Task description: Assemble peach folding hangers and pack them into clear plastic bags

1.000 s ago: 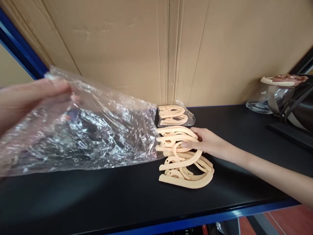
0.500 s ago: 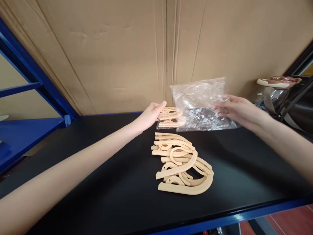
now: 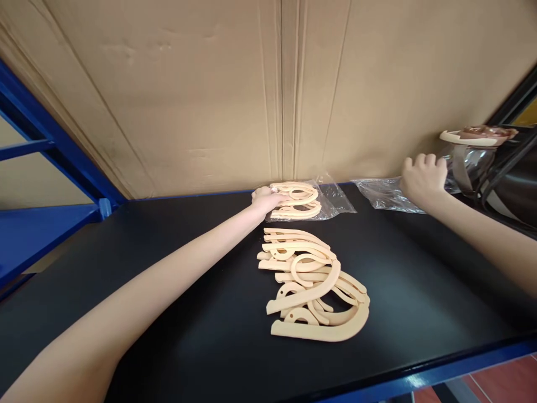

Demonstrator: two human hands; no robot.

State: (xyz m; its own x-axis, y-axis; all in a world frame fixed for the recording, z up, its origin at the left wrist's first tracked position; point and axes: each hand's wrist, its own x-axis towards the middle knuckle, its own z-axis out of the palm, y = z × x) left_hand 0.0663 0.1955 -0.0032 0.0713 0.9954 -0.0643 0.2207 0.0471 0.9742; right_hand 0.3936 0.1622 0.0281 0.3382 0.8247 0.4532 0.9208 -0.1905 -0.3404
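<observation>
My left hand (image 3: 265, 198) reaches to the back of the black table (image 3: 168, 291) and its fingers close on a clear bag filled with beige curved plastic pieces (image 3: 300, 201). My right hand (image 3: 423, 178) rests knuckles up on an empty clear plastic bag (image 3: 381, 194) lying flat at the back right; its fingers curl down onto the film. Between my arms, a loose pile of the same beige curved pieces (image 3: 312, 282) lies on the table.
A cardboard wall (image 3: 251, 95) stands behind the table. A blue metal rack frame (image 3: 50, 162) is at the left. At the far right stands a dark stand with clear film and a beige piece on top (image 3: 478, 145). The table's blue front edge (image 3: 419, 375) runs along the bottom.
The empty bag went from my left hand, held up, to my right hand, which has laid it at the back right. My left hand has reached to the filled bag and closed on it.
</observation>
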